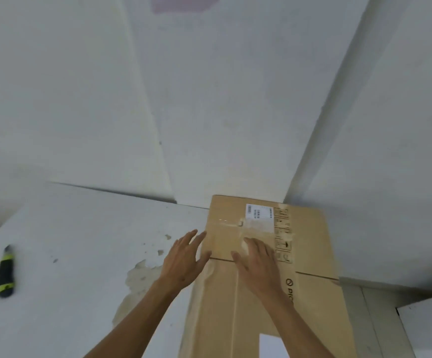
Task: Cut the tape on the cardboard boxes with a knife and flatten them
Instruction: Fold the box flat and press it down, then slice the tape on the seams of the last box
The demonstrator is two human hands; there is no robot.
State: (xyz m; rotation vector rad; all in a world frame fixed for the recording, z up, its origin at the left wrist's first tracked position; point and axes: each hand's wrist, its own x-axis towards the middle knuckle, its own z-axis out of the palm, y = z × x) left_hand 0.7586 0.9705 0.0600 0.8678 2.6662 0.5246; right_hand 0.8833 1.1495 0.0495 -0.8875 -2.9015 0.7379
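A flattened brown cardboard box [310,254] lies on the white surface [80,241], its far flap against the wall. Clear tape remnants and a white label [259,211] show on that flap. My right hand [258,264] rests flat on the cardboard with straight fingers, just past the fold line. My left hand [186,257] has its fingers spread, with the fingertips at the box's left edge. A black and yellow-green utility knife [5,273] lies alone at the far left of the surface, away from both hands.
White walls [209,99] rise right behind the surface and meet in a corner behind the box. Patches of chipped paint [138,277] mark the surface near my left forearm. A lower white ledge [426,326] shows at the bottom right.
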